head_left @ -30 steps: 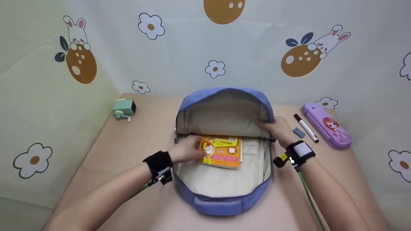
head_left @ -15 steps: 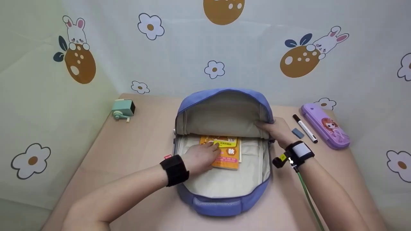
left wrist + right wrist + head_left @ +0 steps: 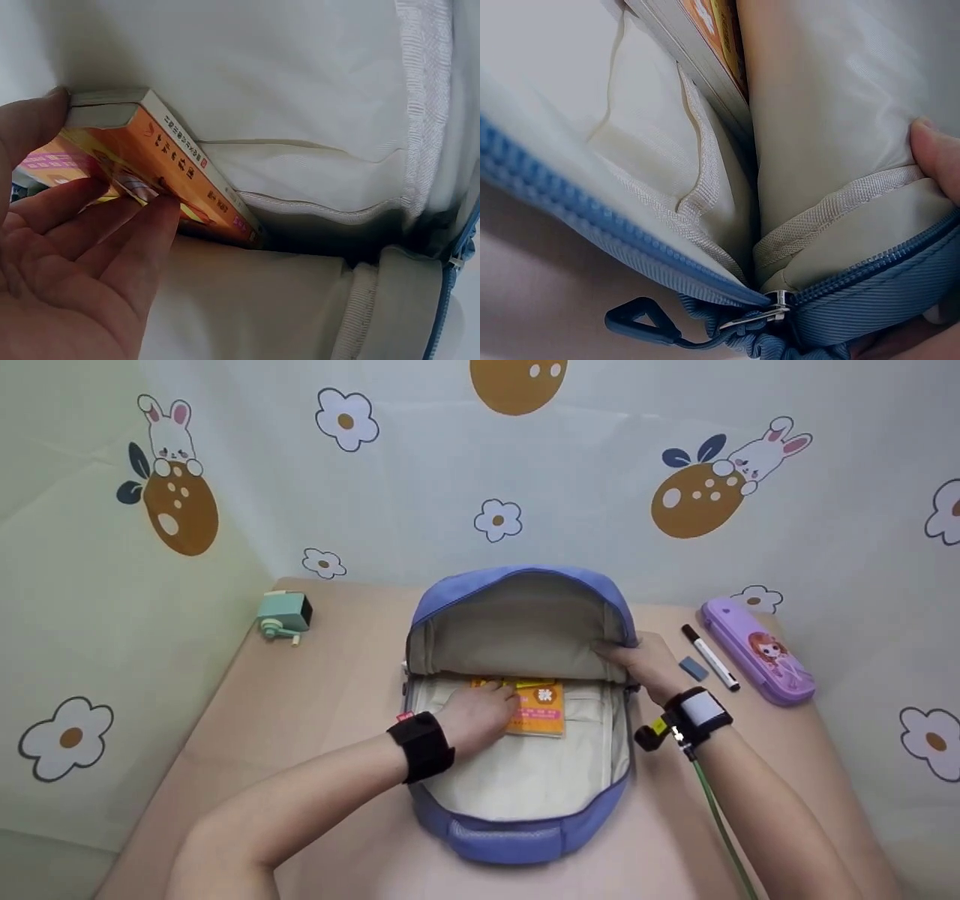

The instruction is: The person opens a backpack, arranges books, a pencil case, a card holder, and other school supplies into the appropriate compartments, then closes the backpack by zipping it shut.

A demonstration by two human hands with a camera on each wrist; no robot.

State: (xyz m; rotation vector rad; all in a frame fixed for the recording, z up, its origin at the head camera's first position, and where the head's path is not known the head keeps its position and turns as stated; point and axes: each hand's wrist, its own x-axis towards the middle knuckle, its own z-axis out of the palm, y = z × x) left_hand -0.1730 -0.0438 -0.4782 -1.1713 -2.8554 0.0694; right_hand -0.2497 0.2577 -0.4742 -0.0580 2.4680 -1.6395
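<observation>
A blue backpack (image 3: 506,840) lies unzipped on the table, its cream lining showing. Inside are two thin books, the front orange book (image 3: 541,718) partly under the raised flap (image 3: 517,634). My left hand (image 3: 480,720) reaches over the books. In the left wrist view, its thumb rests at the end edge of the stack and its fairly straight fingers touch the orange cover (image 3: 172,161); a second book with a white spine (image 3: 180,133) lies behind. My right hand (image 3: 649,664) holds the flap's right side, thumb inside, the other fingers mostly hidden outside.
To the right lie a grey-blue eraser (image 3: 694,668), a black-capped white marker (image 3: 710,658) and a purple pencil case (image 3: 757,651). A green crank pencil sharpener (image 3: 285,615) stands at the far left. Zipper pull (image 3: 641,321) hangs at the bag's side. Printed curtain (image 3: 420,450) borders the table.
My left hand has moved from the books' left edge onto the front cover. The books have slid deeper under the flap. My right hand keeps its hold on the flap.
</observation>
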